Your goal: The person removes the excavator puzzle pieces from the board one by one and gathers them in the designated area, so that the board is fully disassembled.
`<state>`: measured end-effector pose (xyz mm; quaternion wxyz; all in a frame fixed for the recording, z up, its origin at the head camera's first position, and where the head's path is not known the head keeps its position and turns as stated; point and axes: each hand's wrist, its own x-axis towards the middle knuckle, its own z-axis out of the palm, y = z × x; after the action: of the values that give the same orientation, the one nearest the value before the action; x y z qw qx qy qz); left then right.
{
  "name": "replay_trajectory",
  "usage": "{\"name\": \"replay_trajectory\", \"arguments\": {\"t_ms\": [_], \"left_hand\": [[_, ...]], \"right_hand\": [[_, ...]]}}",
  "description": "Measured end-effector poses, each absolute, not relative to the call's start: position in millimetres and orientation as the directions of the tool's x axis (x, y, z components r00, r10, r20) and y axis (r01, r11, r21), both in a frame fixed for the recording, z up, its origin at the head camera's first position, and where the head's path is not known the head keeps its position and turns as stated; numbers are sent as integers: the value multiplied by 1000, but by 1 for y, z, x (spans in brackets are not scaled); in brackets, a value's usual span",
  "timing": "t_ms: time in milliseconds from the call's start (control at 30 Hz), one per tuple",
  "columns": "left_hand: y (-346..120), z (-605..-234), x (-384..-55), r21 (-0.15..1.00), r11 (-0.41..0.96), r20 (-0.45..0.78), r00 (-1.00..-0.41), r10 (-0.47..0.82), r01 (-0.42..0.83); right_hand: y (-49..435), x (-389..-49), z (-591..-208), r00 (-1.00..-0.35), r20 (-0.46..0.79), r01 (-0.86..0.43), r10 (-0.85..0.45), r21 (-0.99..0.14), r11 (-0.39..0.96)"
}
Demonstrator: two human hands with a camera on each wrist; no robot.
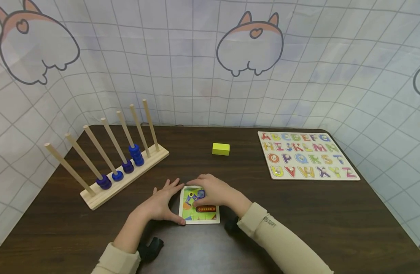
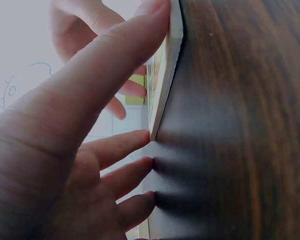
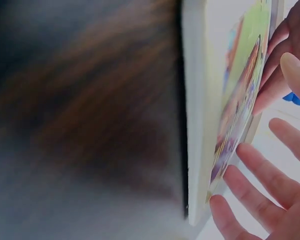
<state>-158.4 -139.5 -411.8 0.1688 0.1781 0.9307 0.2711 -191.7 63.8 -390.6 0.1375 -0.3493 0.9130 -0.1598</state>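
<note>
A small framed jigsaw puzzle with a picture like an excavator, on green, lies on the dark table in front of me. My left hand spans its left side, the thumb at the near corner and the index fingertip at the far corner. The other left fingers spread out with their tips down on the table. Over the puzzle's far right part reaches my right hand, which hides some of the picture. In the right wrist view its fingers are spread, fingertips right at the puzzle's far side, with the thumb raised above the picture.
A wooden peg stand with blue and purple rings on several pegs stands at the left. Beyond the puzzle sits a yellow block. At the right lies an alphabet board. A white gridded cloth hangs behind the table.
</note>
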Motion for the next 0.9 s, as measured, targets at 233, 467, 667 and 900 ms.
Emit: {"name": "replay_trajectory", "arguments": {"t_ms": [233,467,667,900], "left_hand": [[-139,-413,-158,558,794,-216,-882,420,241],[-139,-413,-158,555,795,-215,-882,419,243],[-139,-412,-158,561,793,-210,-886,414,237],[-139,-412,-157,560,796,-213,-888,408,231]], "right_hand": [[56,-194,-393,-721,-149,-617,-677,-308,724],[49,-195,-393,-728,-191,-604,-659,-276,747],[44,-195,-391,-733,-231,-589,-639,-254,767],[38,-196,-387,-729,-277,-583,-626,-228,780]]}}
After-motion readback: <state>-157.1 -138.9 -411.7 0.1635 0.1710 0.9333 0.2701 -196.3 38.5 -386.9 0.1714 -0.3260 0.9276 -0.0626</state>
